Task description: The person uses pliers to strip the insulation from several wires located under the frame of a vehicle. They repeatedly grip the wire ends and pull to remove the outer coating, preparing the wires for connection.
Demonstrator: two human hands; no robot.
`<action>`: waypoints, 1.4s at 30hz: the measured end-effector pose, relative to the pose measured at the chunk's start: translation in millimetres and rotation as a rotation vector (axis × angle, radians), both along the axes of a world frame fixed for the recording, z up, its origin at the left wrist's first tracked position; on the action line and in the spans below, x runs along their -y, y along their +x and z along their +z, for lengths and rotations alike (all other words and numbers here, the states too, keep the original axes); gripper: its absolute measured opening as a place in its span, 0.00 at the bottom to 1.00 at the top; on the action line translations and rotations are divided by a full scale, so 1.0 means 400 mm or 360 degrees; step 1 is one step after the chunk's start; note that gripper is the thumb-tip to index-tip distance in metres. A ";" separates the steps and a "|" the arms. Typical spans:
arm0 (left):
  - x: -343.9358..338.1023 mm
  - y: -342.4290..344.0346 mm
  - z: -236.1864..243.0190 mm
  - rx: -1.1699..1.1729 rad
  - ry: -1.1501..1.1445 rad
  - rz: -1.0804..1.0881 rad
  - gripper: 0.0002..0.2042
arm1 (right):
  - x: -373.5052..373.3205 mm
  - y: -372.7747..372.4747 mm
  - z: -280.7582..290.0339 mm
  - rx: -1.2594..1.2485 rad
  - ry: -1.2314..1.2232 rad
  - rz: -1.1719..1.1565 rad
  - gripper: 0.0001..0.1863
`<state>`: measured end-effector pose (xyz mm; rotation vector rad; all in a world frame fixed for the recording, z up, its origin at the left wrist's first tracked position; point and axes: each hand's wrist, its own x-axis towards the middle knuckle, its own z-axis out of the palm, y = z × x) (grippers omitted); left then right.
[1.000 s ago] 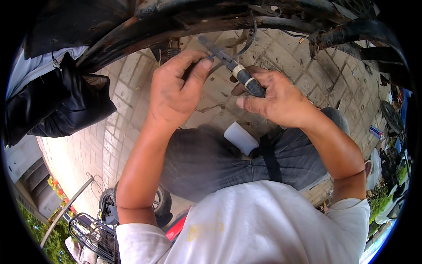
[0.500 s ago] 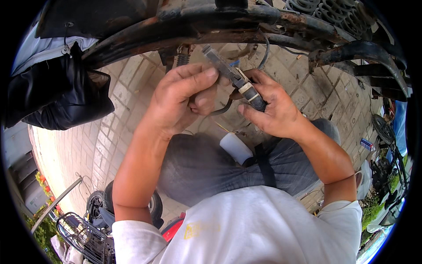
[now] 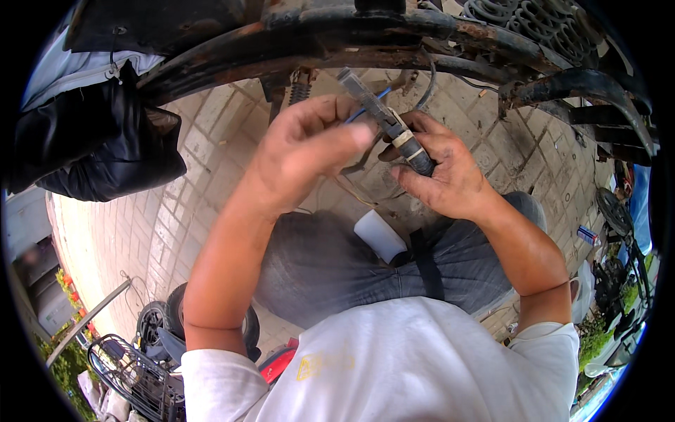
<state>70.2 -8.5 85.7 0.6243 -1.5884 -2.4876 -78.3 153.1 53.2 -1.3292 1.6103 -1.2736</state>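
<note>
My right hand (image 3: 450,165) is wrapped round the handle of a worn, grey-black tool (image 3: 380,112), whose exact kind I cannot make out. Its long, flat, narrow end points up and to the left. Black and cream tape binds the handle. Beside the tool, my left hand (image 3: 302,155) is closed, thumb toward fingers and slightly blurred. A thin blue wire (image 3: 380,94) runs from its fingers behind the tool. Loose pale wires (image 3: 355,190) hang below the hands. Between my knees is a white cylindrical object (image 3: 380,235).
A rusty black metal frame (image 3: 295,35) spans the top, with coil springs (image 3: 552,24) at upper right. A black leather-like bundle (image 3: 119,148) hangs at left. Brick paving (image 3: 204,165) lies below. Wheels and a wire basket (image 3: 133,373) are at lower left, a small can (image 3: 588,235) at right.
My left hand has shifted slightly right, its thumb now nearer the tool. More of the blue wire shows. The tool in my right hand has moved slightly right and down.
</note>
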 end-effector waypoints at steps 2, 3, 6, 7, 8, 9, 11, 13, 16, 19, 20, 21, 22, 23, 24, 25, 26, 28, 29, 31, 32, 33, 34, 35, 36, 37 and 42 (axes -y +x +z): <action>-0.048 -0.016 0.005 0.0062 -0.0835 0.0215 0.15 | -0.002 -0.002 0.001 -0.0034 0.0004 -0.0010 0.11; -0.048 -0.021 0.015 0.0184 -0.0939 0.0214 0.15 | -0.003 0.000 0.003 -0.0078 -0.0015 -0.0024 0.11; -0.046 -0.032 0.036 0.0473 -0.1308 0.0234 0.16 | -0.006 0.015 0.003 -0.0116 -0.0048 -0.0176 0.11; -0.045 -0.033 0.033 0.0517 -0.1468 0.0259 0.18 | -0.007 0.019 0.003 -0.0112 -0.0057 -0.0243 0.11; -0.044 -0.034 0.027 0.0560 -0.1627 0.0282 0.19 | -0.005 0.010 0.020 0.0202 0.0078 -0.0465 0.12; -0.038 -0.029 0.016 0.0550 -0.1589 0.0373 0.20 | 0.004 -0.008 0.048 0.0522 0.0215 -0.0670 0.12; -0.031 -0.019 -0.002 0.0513 -0.1501 0.0536 0.22 | -0.001 -0.055 0.070 0.0653 0.0128 -0.0976 0.13; -0.033 -0.025 -0.006 0.0363 -0.1272 0.0488 0.17 | -0.036 -0.055 0.067 0.0487 0.0033 -0.0733 0.14; -0.049 -0.023 -0.010 0.0154 -0.0828 0.0392 0.09 | -0.039 -0.013 0.058 0.0228 0.0243 -0.0221 0.13; -0.040 -0.016 -0.014 0.0049 -0.0828 0.0318 0.07 | -0.042 -0.008 0.058 0.0794 0.0697 -0.0127 0.12; -0.044 -0.015 -0.007 0.0077 -0.0980 0.0260 0.07 | -0.045 -0.010 0.058 0.0832 0.0700 -0.0068 0.12; -0.050 -0.015 -0.006 0.0083 -0.1020 0.0256 0.08 | -0.046 -0.008 0.053 0.0792 0.0604 -0.0032 0.12; -0.058 -0.019 -0.005 0.0090 -0.1060 0.0252 0.08 | -0.046 -0.004 0.047 0.0751 0.0507 0.0003 0.12; -0.064 -0.021 -0.005 0.0097 -0.1100 0.0248 0.09 | -0.046 -0.001 0.043 0.0710 0.0410 0.0039 0.12; -0.066 -0.022 -0.004 0.0120 -0.1171 0.0252 0.09 | -0.045 -0.002 0.044 0.0629 0.0462 0.0066 0.12; -0.068 -0.022 -0.003 0.0143 -0.1242 0.0256 0.08 | -0.042 -0.005 0.044 0.0548 0.0514 0.0093 0.12; -0.069 -0.022 -0.002 0.0166 -0.1312 0.0260 0.08 | -0.040 -0.007 0.043 0.0468 0.0566 0.0121 0.12; -0.069 -0.024 -0.002 0.0122 -0.1387 0.0237 0.08 | -0.040 -0.005 0.017 0.0328 0.0379 0.0106 0.12; -0.070 -0.025 -0.001 0.0100 -0.1425 0.0227 0.08 | -0.042 -0.002 0.007 0.0258 0.0286 0.0100 0.12; -0.070 -0.021 0.008 0.0232 -0.1433 0.0112 0.10 | -0.042 -0.001 0.018 0.0034 0.0350 0.0087 0.12; -0.069 -0.020 0.013 0.0299 -0.1436 0.0055 0.11 | -0.043 0.001 0.025 -0.0078 0.0381 0.0081 0.12; -0.069 -0.022 0.017 0.0291 -0.1435 0.0086 0.13 | -0.043 0.010 0.031 0.0199 0.0357 0.0031 0.12; -0.067 -0.024 0.021 0.0283 -0.1435 0.0117 0.14 | -0.042 0.024 0.038 0.0475 0.0331 -0.0020 0.12; -0.067 -0.027 0.026 0.0275 -0.1434 0.0148 0.16 | -0.041 0.034 0.045 0.0752 0.0303 -0.0071 0.12; -0.070 -0.031 0.033 0.0260 -0.1410 0.0188 0.16 | -0.042 0.038 0.051 0.0864 0.0369 -0.0040 0.11; -0.076 -0.037 0.041 0.0244 -0.1387 0.0228 0.16 | -0.042 0.041 0.057 0.0975 0.0434 -0.0009 0.10; -0.079 -0.037 0.048 0.0183 -0.1003 0.0234 0.15 | -0.038 0.023 0.072 0.1421 0.0590 0.0194 0.10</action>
